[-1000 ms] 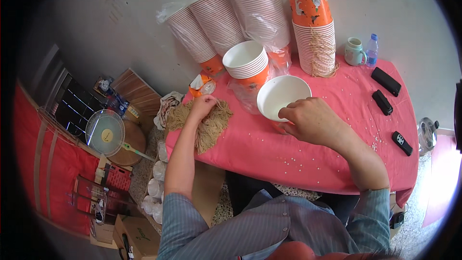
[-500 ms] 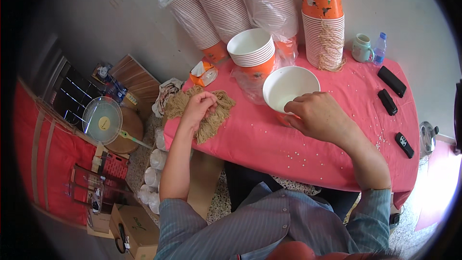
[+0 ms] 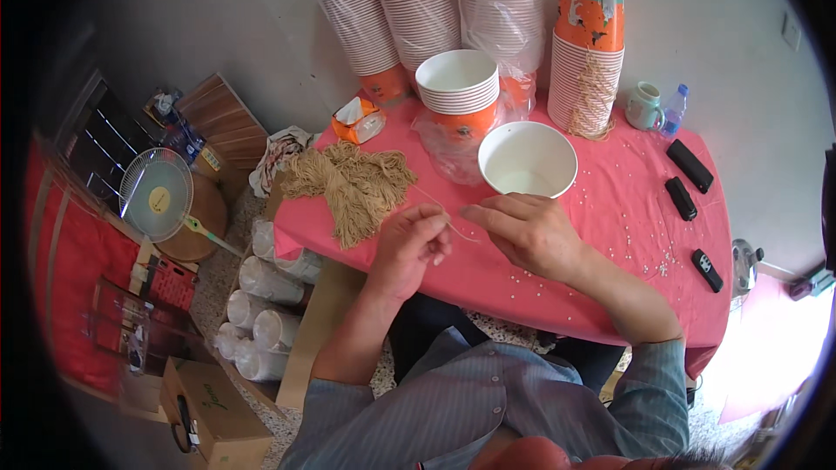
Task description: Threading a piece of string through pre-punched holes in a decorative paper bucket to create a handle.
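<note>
In front of me, my left hand pinches a thin tan string between thumb and finger, with both ends of it sticking out. My right hand is close by, its thumb and fingers pressed together near the string; whether they grip anything is hidden. Just behind the right hand stands a white-lined paper bucket, upright, its inside facing me. A spread bundle of tan strings lies on the pink tablecloth left of the bucket.
Behind are nested paper buckets, bagged stacks and a tall stack draped with strings. A mug, a bottle and dark devices sit at right. Small white bits dot the cloth. An orange packet lies at left.
My left hand has moved right from the string bundle, now with a single string. My right hand has moved left and down from the bucket's rim to meet it. The view has shifted slightly.
</note>
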The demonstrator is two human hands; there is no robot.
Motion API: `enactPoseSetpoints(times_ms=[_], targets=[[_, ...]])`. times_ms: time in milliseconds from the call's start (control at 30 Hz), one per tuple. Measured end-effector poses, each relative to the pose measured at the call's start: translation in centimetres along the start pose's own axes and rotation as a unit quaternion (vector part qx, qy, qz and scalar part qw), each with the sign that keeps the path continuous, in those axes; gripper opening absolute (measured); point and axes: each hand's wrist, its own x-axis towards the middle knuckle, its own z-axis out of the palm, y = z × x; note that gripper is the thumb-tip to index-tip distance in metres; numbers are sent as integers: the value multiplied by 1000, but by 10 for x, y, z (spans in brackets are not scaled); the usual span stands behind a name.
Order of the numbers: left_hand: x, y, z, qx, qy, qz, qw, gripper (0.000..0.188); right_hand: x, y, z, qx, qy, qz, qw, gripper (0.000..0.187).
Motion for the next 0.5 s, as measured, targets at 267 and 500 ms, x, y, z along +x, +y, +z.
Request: enactPoseSetpoints(times_ms=[267,500], targets=[[-4,-3,26,-56,-55,-21,997,13,-1,5,-17,-37,16,-168,985,50],[-6,-18,40,-74,-75,-43,994,16,1,-3,-25,124,66,-84,987,27]])
